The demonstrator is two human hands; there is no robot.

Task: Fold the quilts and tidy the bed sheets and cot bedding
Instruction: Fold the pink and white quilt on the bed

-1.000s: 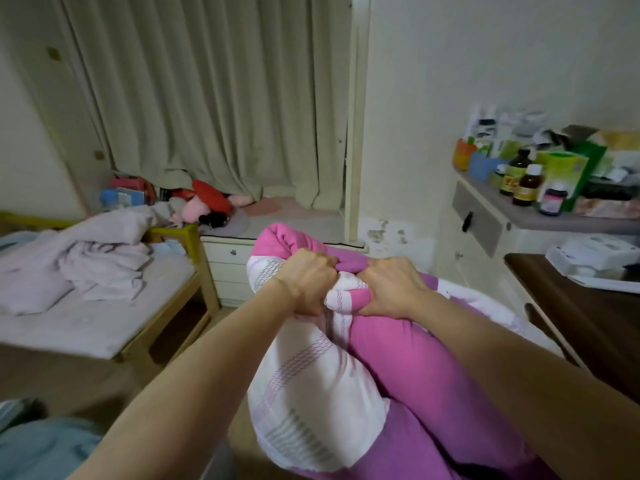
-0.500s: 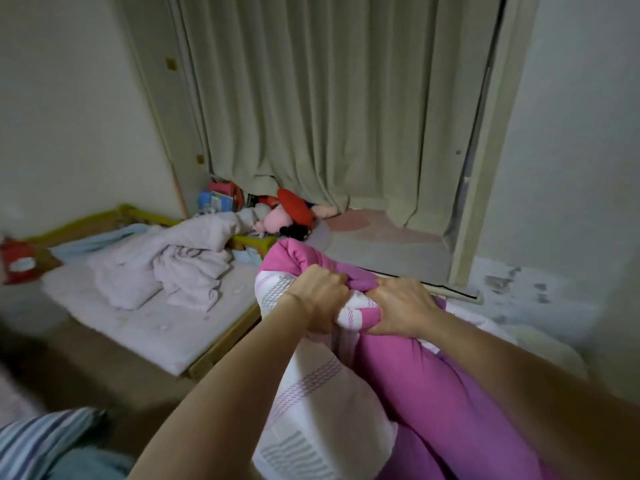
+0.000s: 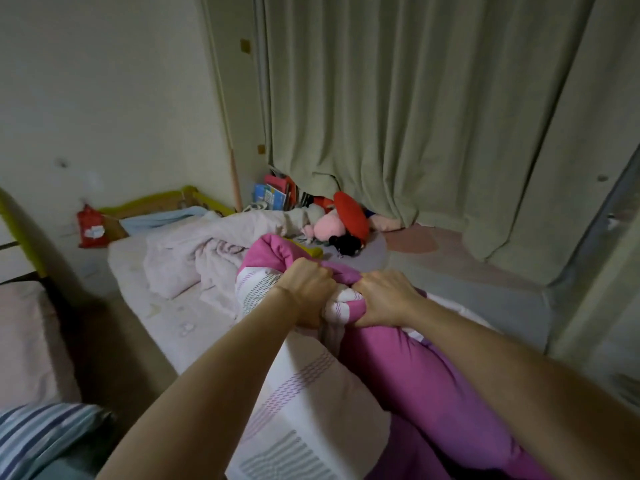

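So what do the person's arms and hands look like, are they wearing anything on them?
Both arms are bare right up to the edge of the picture, with no sleeves showing. The left hand and the right hand have no gloves, and I can see no rings, watch or bracelet on the hands or wrists. Fingernails are hidden, so I cannot tell about nail polish.

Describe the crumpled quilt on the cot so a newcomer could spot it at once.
Start at the long pale green curtain, then drop left to the low yellow-railed cot. On its mattress lies the pale pink quilt, bunched and unfolded. Unlike the bright pink striped quilt nearby, no hands hold it.
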